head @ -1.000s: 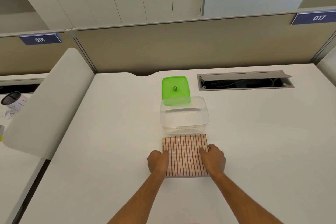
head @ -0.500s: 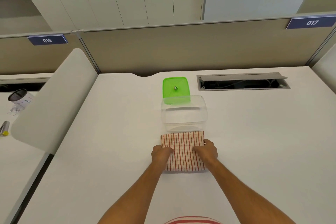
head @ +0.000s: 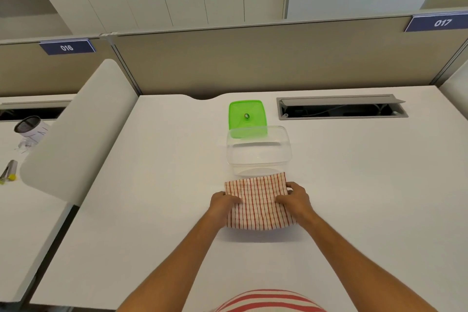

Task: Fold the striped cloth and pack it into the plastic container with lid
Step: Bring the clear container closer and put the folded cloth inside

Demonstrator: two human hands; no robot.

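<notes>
Both hands [head: 224, 204] gripping cloth [head: 258, 201], now lifted

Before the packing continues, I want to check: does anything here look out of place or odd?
Nothing stands out. The folded striped cloth is held by both hands, the clear container stands open and empty, and the green lid lies flat behind it.

Just one view here — a wide-angle head cam looking forward and down over the white desk [head: 354, 197], forearms reaching in from the bottom edge, beige partition wall [head: 253, 58] straight ahead.
</notes>
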